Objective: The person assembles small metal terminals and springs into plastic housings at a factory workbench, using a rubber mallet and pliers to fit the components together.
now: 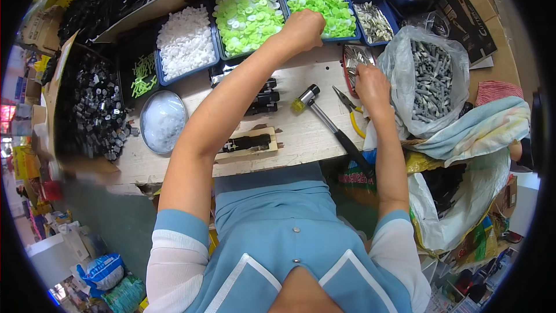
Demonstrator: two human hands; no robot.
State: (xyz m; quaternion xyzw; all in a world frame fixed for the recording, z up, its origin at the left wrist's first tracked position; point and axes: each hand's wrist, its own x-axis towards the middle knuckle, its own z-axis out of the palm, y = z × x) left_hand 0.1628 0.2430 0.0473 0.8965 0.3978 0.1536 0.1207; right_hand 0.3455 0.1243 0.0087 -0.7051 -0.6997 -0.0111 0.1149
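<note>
My left hand (306, 28) is over the near edge of a blue tray of bright green plastic pieces (327, 3). Its fingers are curled, and whatever they hold is hidden. At a small red tray, my right hand (373, 86) has its fingertips bent down onto slim metal pins (354, 57); I cannot make out what is between them. Beside that hand lie pliers (354, 117) with yellow handles. A hammer (327, 117) with a yellowish face and black grip lies across the bench. Left of it, a black part (249, 142) sits in a wooden fixture (273, 142).
Blue trays hold white pieces (185, 43), pale green discs (249, 17) and metal parts (373, 22). A round bowl (163, 122) stands left. On the right are a plastic bag of grey plugs (431, 81) and a towel (480, 127). Black parts (95, 107) fill the left box.
</note>
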